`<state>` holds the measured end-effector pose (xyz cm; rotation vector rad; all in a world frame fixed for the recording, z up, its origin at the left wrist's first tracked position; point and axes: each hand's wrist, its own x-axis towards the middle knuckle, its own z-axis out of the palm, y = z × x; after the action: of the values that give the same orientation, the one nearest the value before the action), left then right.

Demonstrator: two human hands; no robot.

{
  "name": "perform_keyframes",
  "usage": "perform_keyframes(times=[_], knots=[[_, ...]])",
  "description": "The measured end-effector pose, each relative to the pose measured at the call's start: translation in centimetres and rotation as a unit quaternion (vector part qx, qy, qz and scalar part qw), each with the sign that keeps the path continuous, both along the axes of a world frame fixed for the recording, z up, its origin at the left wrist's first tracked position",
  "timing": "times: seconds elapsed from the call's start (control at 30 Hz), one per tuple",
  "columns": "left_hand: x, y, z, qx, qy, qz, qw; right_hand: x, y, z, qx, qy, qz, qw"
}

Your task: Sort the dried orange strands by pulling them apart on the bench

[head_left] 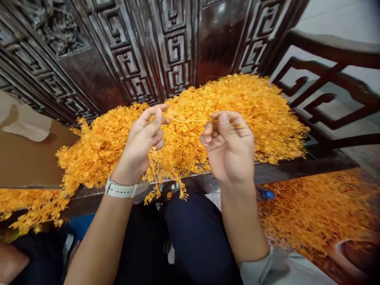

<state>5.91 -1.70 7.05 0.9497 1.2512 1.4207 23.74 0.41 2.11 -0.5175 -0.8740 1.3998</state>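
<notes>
Between my hands runs a thin yellow strand (pixel 190 120), slightly sagging at its left end. My left hand (pixel 148 130), with a pale watch band (pixel 123 189) on its wrist, pinches one end between thumb and forefinger. My right hand (pixel 230 142) is closed on the other end, thumb against the fingers. Both hands are over a big heap of frilly yellow-orange artificial-looking flowers (pixel 237 95). Several yellow sprigs (pixel 160 174) dangle below my left hand; whether it holds them I cannot tell.
The heap lies on a dark wooden bench (pixel 308 164) with a carved back (pixel 178 47) and an openwork armrest (pixel 326 87). A cardboard box (pixel 32 154) stands at left. Orange stems (pixel 320 209) lie low at right, near a blue cap (pixel 269 194). Part of another person (pixel 13 261) shows lower left.
</notes>
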Motion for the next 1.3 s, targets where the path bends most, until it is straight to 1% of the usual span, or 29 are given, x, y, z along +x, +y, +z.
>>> perform_keyframes(times=[0.1,0.13,0.2,0.27,0.3,0.4,0.47,0.53,0.57,0.63,0.7,0.73,0.77,0.83,0.87,0.9,0.93,0.97,1.0,1.07,1.13,1.17,1.23,1.3], knots=[[-0.7,0.1,-0.9,-0.03,0.023,0.05,0.998,0.9,0.4,-0.4,-0.004,0.0,-0.011,1.0],[-0.6,-0.1,-0.9,-0.034,0.033,0.057,0.997,1.4,0.5,-0.5,-0.003,-0.001,-0.012,1.0],[-0.1,-0.6,-0.6,-0.034,0.053,0.047,0.997,2.3,0.8,-0.8,0.006,0.001,-0.016,1.0],[1.1,-1.3,0.1,-0.015,0.075,0.028,0.997,3.3,1.0,-1.0,0.018,0.016,-0.026,0.999],[1.8,-1.7,0.6,0.005,0.089,0.024,0.996,3.7,1.0,-1.1,0.023,0.026,-0.037,0.999],[4.3,-2.8,1.7,0.084,0.145,0.034,0.985,5.2,0.8,-1.2,0.032,0.056,-0.092,0.994],[5.9,-3.2,2.0,0.12,0.188,0.034,0.974,6.8,0.5,-1.3,0.029,0.069,-0.129,0.989],[7.3,-3.3,1.8,0.131,0.232,-0.002,0.964,8.9,0.0,-1.4,0.027,0.071,-0.167,0.983],[7.9,-3.2,1.6,0.13,0.256,-0.037,0.957,10.2,-0.3,-1.4,0.027,0.068,-0.191,0.979],[9.3,-2.8,1.2,0.115,0.311,-0.137,0.933,13.1,-0.9,-1.5,0.033,0.057,-0.246,0.967],[10.7,-2.5,1.2,0.102,0.381,-0.232,0.889,16.1,-1.5,-1.7,0.039,0.048,-0.287,0.956],[11.4,-2.4,1.4,0.106,0.42,-0.264,0.862,17.5,-1.8,-1.9,0.04,0.046,-0.3,0.952],[12.1,-2.3,1.7,0.118,0.458,-0.284,0.834,18.8,-2.1,-2.0,0.038,0.048,-0.312,0.948],[13.0,-2.1,2.5,0.158,0.521,-0.293,0.786,20.9,-2.4,-2.3,0.032,0.047,-0.336,0.94],[13.3,-1.9,2.8,0.179,0.537,-0.287,0.773,21.7,-2.4,-2.3,0.03,0.042,-0.342,0.938],[13.3,-1.7,2.9,0.193,0.54,-0.279,0.77,22.2,-2.3,-2.2,0.03,0.032,-0.343,0.938],[13.2,-1.5,2.8,0.199,0.532,-0.273,0.777,22.5,-2.2,-2.0,0.031,0.023,-0.336,0.941],[12.9,-1.2,2.4,0.199,0.512,-0.267,0.792,22.5,-2.0,-1.6,0.031,0.015,-0.322,0.946],[12.6,-0.9,1.9,0.195,0.485,-0.26,0.812,22.2,-1.8,-1.2,0.031,0.01,-0.304,0.952],[11.5,-0.4,0.5,0.183,0.422,-0.243,0.854,20.7,-1.7,-0.4,0.029,0.019,-0.266,0.963],[10.2,0.0,-0.8,0.176,0.368,-0.214,0.887,18.2,-2.0,0.0,0.006,0.034,-0.228,0.973],[9.5,0.0,-1.4,0.174,0.346,-0.198,0.9,16.6,-2.3,0.0,-0.016,0.036,-0.206,0.978],[8.0,-0.2,-2.1,0.169,0.311,-0.167,0.92,13.2,-3.1,-0.7,-0.072,0.017,-0.151,0.986],[6.6,-0.8,-2.6,0.162,0.286,-0.144,0.933,9.4,-3.9,-1.7,-0.101,-0.033,-0.083,0.991]])
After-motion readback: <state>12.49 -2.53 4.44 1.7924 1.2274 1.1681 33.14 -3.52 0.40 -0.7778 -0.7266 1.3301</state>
